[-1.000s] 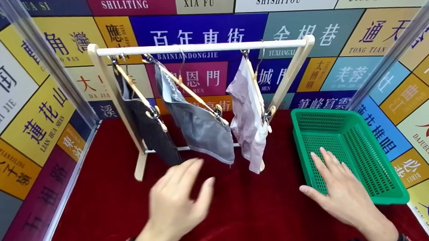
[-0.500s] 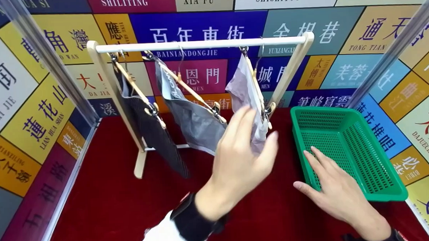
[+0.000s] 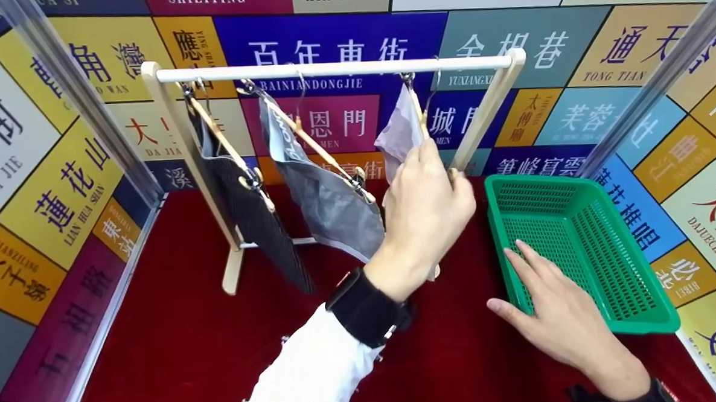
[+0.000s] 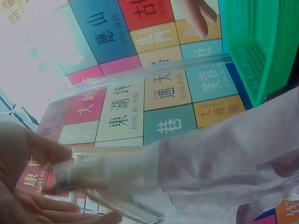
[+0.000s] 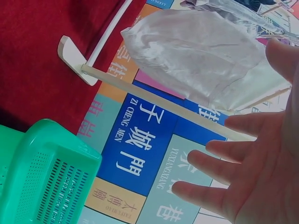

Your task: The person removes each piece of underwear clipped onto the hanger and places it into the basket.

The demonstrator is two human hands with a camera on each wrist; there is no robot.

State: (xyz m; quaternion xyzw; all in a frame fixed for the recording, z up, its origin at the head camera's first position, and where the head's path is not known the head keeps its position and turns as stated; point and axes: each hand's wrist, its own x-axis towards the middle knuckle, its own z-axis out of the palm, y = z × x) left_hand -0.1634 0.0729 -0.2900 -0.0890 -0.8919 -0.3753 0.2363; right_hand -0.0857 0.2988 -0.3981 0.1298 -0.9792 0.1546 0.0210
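My left hand [image 3: 427, 204] is at the rack's right end, fingers bent round the front of a wooden clip hanger [image 3: 419, 114]. A pale mauve garment [image 3: 398, 130] hangs from it, partly behind the hand. In the left wrist view, blurred fingers [image 4: 49, 151] surround the top of this garment [image 4: 210, 158]. My right hand [image 3: 556, 313] holds nothing; its spread fingers overlap the near left side of the green basket [image 3: 637, 237]. The right wrist view shows that palm [image 5: 261, 186] with fingers apart. A grey garment [image 3: 334, 208] and a dark pinstriped one [image 3: 244, 218] hang further left.
The wooden rack has a white top rail [image 3: 328, 69] and stands on a dark red cloth [image 3: 177, 342]. The basket is to its right, with no contents showing. Walls of coloured street-name panels [image 3: 338, 32] enclose the back and sides, with clear corner strips.
My left hand has moved right and up, from before the grey garment to the mauve garment's hanger, and its fingers have curled in. The right hand has stayed almost in place beside the basket.
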